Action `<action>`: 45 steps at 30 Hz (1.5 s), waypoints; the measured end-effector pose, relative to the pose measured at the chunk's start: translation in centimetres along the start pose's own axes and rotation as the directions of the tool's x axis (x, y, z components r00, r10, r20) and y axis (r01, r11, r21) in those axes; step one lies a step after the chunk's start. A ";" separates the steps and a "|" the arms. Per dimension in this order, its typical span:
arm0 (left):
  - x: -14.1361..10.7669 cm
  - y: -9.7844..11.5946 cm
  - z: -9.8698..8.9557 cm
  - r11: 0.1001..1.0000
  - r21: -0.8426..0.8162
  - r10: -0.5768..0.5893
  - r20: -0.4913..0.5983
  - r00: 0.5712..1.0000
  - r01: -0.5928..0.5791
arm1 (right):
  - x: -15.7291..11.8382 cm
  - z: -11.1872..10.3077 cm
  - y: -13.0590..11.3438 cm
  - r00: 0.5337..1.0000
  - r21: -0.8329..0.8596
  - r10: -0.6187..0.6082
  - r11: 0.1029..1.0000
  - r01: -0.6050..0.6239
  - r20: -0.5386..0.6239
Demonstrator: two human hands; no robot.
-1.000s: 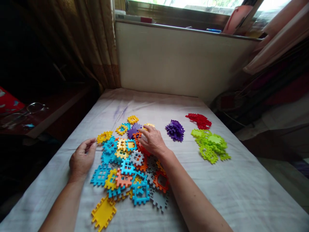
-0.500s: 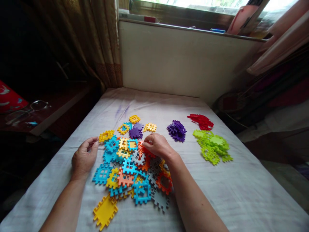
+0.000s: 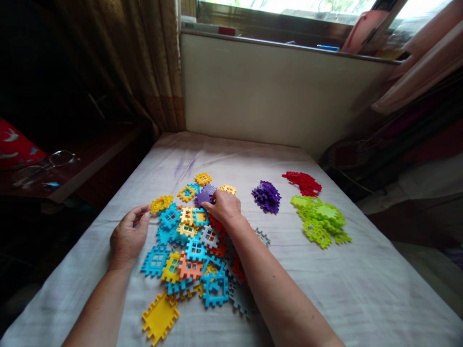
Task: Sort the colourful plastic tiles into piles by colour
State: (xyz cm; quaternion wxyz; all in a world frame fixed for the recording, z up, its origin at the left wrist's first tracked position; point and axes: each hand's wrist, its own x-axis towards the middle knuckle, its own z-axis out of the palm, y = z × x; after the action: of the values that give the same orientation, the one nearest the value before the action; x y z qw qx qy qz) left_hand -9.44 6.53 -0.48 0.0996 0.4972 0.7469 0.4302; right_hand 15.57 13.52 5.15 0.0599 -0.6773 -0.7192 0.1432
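My right hand (image 3: 224, 207) reaches over the top of the mixed pile, its fingers closed at the edge of a purple notched piece (image 3: 204, 196). My left hand (image 3: 129, 233) rests at the pile's left side, fingers bent and apart, holding nothing, its fingertips beside a yellow piece (image 3: 161, 204). Blue pieces (image 3: 155, 260), an orange window piece (image 3: 190, 266) and grey pieces (image 3: 240, 298) overlap in the pile. A large yellow piece (image 3: 160, 318) lies at the near end.
Separate heaps of dark purple (image 3: 266, 196), red (image 3: 302, 183) and lime green (image 3: 321, 219) pieces lie to the right on the cloth (image 3: 307, 289). Eyeglasses (image 3: 47, 166) lie on a dark surface at the left. A wall stands behind.
My right hand has moved up and left from the orange pieces to the purple piece. My left hand has stayed beside the pile.
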 end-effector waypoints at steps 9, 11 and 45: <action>0.1 0.2 -0.1 0.999 0.046 -0.003 0.004 1.000 0.003 | 0.7 1.1 0.9 0.998 0.220 0.058 0.974 -0.061 0.019; 0.1 0.1 -0.1 0.999 0.051 0.009 0.002 1.000 -0.009 | 0.6 1.4 1.1 0.999 0.259 0.053 0.964 -0.050 -0.005; 0.1 0.5 -0.1 0.998 0.051 -0.028 -0.012 1.000 0.029 | 2.5 -4.8 11.4 0.970 -0.286 0.129 0.940 -0.187 -0.207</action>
State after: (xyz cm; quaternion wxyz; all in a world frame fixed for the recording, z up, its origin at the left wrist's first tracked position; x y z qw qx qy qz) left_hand -9.22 6.66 -0.04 0.0887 0.4864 0.7651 0.4124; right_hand 27.60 17.07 6.18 0.0102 -0.7445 -0.6670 -0.0282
